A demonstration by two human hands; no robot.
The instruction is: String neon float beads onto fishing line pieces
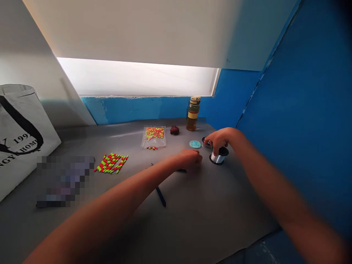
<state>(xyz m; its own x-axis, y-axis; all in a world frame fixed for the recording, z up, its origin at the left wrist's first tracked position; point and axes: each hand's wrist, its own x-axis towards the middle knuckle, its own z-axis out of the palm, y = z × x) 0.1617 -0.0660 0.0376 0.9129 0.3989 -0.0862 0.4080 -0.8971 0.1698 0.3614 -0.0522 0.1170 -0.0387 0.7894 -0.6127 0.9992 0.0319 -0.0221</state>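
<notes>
At the right of the table my right hand (220, 138) reaches down with bent fingers at the top of a spool of clear line (218, 158), which stands upright with black rims. Just behind that hand lies a second, flatter black-rimmed spool (205, 145), partly covered by the fingers. My left hand (190, 158) is closed a little to the left of the standing spool; what its fingers hold, if anything, is hidden. Below the left wrist shows a small dark object (182, 170). A dark blue pliers-like handle (161, 197) sticks out from under my left forearm.
A clear bag of red and yellow-green beads (154, 133) lies near a dark red bundle (174, 130). Strung beads (111, 163) rest at left. A bottle (193, 113) stands behind a turquoise disc (195, 144). A white bag (24, 132) and a blurred-out item (66, 181) are leftmost.
</notes>
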